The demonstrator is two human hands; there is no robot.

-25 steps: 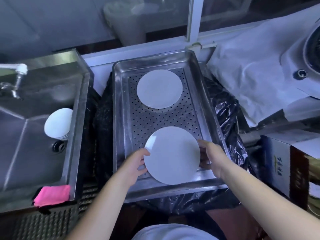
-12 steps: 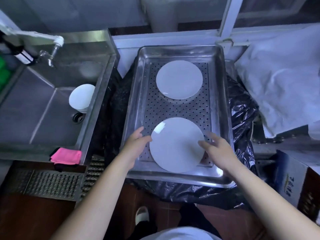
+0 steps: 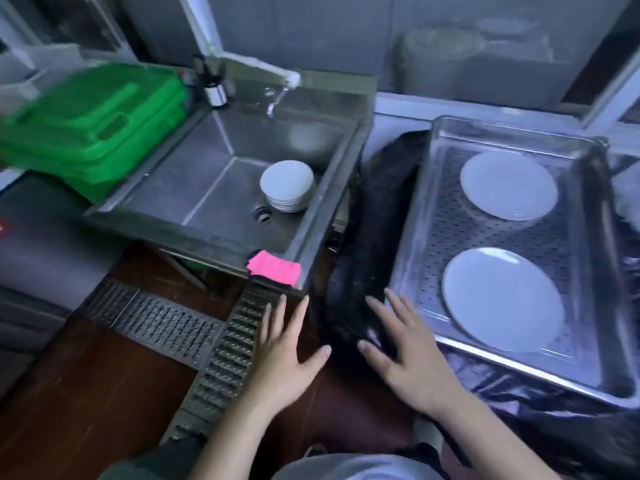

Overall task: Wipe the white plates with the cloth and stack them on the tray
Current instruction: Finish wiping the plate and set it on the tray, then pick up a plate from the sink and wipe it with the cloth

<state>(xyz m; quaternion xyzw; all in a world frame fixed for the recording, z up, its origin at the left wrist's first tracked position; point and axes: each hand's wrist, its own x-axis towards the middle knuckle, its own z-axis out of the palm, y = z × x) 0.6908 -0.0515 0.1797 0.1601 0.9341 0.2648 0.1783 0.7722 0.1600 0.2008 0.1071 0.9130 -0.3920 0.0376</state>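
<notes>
Only the head view here, looking down over a steel sink (image 3: 194, 216) on the left and a perforated tray (image 3: 412, 271) on the right.

Progress, as far as I can judge: two white plates already lie flat in the tray, the far plate (image 3: 508, 186) and the near plate (image 3: 502, 299), side by side with a gap between them, not on top of each other. So some plates look done, though proper stacking hasn't happened unless each of those is its own pile, which I can't tell from above. A plate stack (image 3: 287, 186) sits in the sink just beside the drain (image 3: 264, 214), several plates going by the rims showing at its front edge, so I'd say a fair chunk of the job is left.

The cloth (image 3: 274, 271) is bright pink, folded flat, and lies on the sink's front right corner, untouched.

Both hands are empty. The left hand (image 3: 282, 355) has its fingers spread wide and straight, hovering below the cloth and near it. The right hand (image 3: 408, 355) is splayed the same way, just off the tray's near left corner, over the black bag (image 3: 363, 237) under the tray.

The plates themselves look plain, round, smooth and shallow. Can't tell wet from dry, the frame is too blurry.
</notes>
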